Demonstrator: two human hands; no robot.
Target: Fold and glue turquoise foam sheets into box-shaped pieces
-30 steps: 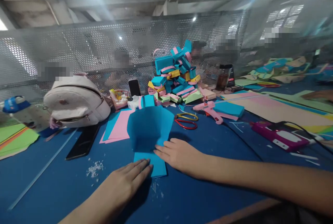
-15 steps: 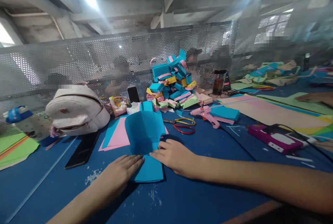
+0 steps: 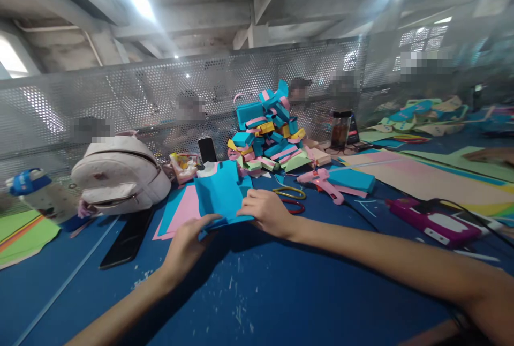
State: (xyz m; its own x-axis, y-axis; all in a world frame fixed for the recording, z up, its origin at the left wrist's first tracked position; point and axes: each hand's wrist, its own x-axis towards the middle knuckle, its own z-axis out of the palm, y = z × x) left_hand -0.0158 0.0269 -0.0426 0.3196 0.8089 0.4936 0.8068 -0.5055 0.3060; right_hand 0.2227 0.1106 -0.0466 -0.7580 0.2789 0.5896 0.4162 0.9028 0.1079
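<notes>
A folded sheet of blue paper (image 3: 222,190) is held up off the table between both hands. Its far part stands up, and its near flap is tilted toward me. My left hand (image 3: 188,247) grips the near left edge, thumb and fingers closed on it. At the right edge, my right hand (image 3: 267,212) is closed on the same paper, fingers bent over the fold. Scissors with yellow and red handles (image 3: 292,194) lie just beyond my right hand, partly covered by it. Pink and blue sheets (image 3: 183,208) lie behind the left hand.
A pink glue gun (image 3: 321,181) with a cord lies right of the scissors. Behind stands a heap of folded paper pieces (image 3: 267,132). At left are a white backpack (image 3: 120,174), a black phone (image 3: 127,239) and a bottle (image 3: 42,196). A purple device (image 3: 431,223) lies right.
Both hands have gone from pressing the blue paper flat on the table to gripping its edges. Its near part has been lifted and tilted up, away from the tabletop.
</notes>
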